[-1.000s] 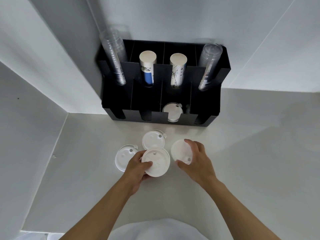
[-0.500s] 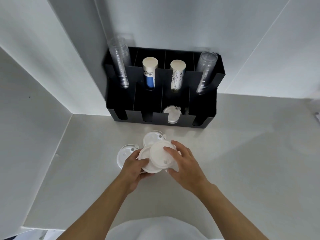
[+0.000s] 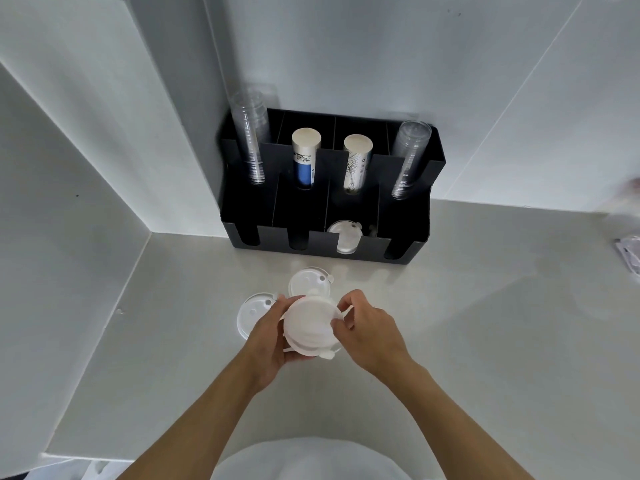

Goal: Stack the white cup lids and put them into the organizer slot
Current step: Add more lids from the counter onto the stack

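Head view: stacked lids (image 3: 310, 323) held between both hands (image 3: 370, 332).

Both arms reach fwd from the bottom, bare. Left hand (image 3: 268, 336) is cupped, fingers curled round the lid stack (image 3: 310, 325) from the left & under. Right hand (image 3: 369, 329) pinches the stack's right edge w/ thumb & fingertips. Hands sit close together.

two loose lids (image 3: 310, 284) (image 3: 254, 311) are laid on the desk (image 3: 485, 341) before the organizer (image 3: 329, 206); one lid (image 3: 344, 237) is set in its front slot.
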